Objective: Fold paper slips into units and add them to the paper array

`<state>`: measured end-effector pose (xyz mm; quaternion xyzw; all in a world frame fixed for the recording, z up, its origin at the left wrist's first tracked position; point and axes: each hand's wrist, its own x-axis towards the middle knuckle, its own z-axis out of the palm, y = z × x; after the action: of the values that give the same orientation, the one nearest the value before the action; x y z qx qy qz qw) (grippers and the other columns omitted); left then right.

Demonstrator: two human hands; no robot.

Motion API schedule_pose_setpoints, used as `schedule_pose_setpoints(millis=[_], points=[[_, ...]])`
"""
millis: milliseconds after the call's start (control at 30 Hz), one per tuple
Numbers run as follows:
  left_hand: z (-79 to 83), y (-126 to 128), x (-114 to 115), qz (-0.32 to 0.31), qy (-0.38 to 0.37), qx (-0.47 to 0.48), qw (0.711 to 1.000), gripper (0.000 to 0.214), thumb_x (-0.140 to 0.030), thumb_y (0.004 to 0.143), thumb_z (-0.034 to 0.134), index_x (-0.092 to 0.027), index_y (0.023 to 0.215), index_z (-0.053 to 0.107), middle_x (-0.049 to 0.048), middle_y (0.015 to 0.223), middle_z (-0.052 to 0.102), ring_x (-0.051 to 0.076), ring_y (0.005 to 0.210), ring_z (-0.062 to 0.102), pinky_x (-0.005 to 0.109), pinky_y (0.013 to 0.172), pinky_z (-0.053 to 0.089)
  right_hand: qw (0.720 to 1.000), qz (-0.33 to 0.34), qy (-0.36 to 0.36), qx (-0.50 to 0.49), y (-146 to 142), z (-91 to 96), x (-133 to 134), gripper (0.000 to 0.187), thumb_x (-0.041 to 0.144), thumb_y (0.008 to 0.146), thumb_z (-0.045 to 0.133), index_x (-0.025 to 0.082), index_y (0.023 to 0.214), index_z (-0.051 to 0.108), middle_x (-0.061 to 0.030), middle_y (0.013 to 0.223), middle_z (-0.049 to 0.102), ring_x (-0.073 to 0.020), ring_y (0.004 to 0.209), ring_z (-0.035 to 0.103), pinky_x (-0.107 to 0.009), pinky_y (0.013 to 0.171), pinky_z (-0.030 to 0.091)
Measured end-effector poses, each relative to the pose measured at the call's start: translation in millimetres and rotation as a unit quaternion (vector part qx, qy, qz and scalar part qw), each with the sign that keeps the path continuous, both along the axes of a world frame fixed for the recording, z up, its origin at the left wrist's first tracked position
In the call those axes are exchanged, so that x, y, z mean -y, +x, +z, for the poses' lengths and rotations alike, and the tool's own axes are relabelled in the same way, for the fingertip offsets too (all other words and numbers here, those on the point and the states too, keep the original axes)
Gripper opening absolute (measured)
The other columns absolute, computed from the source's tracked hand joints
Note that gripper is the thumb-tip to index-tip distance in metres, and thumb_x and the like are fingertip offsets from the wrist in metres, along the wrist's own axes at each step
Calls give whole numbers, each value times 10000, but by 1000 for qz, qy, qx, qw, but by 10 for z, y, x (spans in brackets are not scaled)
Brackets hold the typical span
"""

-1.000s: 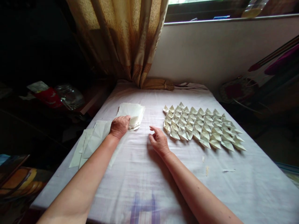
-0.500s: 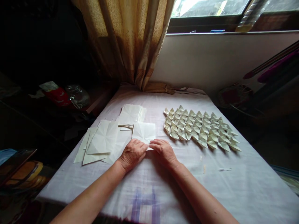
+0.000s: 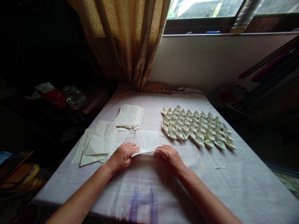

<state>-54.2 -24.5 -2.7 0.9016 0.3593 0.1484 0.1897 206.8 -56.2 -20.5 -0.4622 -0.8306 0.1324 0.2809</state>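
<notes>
A creased square sheet of paper (image 3: pixel 146 140) lies in front of me, its near edge lifted and folding up. My left hand (image 3: pixel 123 155) is closed on the left end of that edge. At the other end, my right hand (image 3: pixel 169 157) pinches the same edge, fingers curled; the thumbs are mostly hidden. Behind the sheet sits a small stack of creased paper squares (image 3: pixel 128 115). Larger creased sheets (image 3: pixel 99 138) overlap loosely to the left of my left hand.
Rows of folded paper boats (image 3: pixel 198 127) stand on the right of the cloth-covered table (image 3: pixel 221 193). Small paper scraps (image 3: pixel 220 167) lie nearer me. A curtain (image 3: pixel 116 40) hangs at the back, beside a window (image 3: pixel 203 9). A red packet (image 3: pixel 54 96) is off to the left.
My hands have moved apart along the paper's near edge, one to each end. The sheet has come nearer to me, away from the small stack.
</notes>
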Motion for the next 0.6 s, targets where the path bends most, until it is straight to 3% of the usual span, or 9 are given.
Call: schedule_pose_setpoints(millis=[133,233,433,600], points=[[141,112,122,30,-57,-2,998,396,-335,977,319,-215,779,640,35,769,691,183,777,645,303,796,481,993,-50,-100,-49,11,120,76,289,279,904,467,231,659,613,20,565,613,-127,527,550,-220,543,376],[192,182,158,96,-92,-22,991,405,-395,972,314,-220,734,591,17,682,643,172,673,614,258,637,442,983,-102,-137,-73,-10,114,80,250,285,868,484,237,656,608,32,533,597,-125,489,536,-213,486,333],[200,308,42,187,-105,-79,974,271,-327,940,389,-232,857,629,5,769,694,181,750,661,243,645,432,976,-210,-62,-4,-119,-23,-33,229,287,874,482,240,688,608,16,555,630,-143,493,553,-246,505,281],[138,346,-47,208,-95,-105,968,230,-324,933,426,-222,868,621,36,836,715,215,810,677,272,664,436,973,-213,29,83,-190,-104,-87,221,235,884,502,219,680,586,-19,590,659,-158,525,557,-281,596,287]])
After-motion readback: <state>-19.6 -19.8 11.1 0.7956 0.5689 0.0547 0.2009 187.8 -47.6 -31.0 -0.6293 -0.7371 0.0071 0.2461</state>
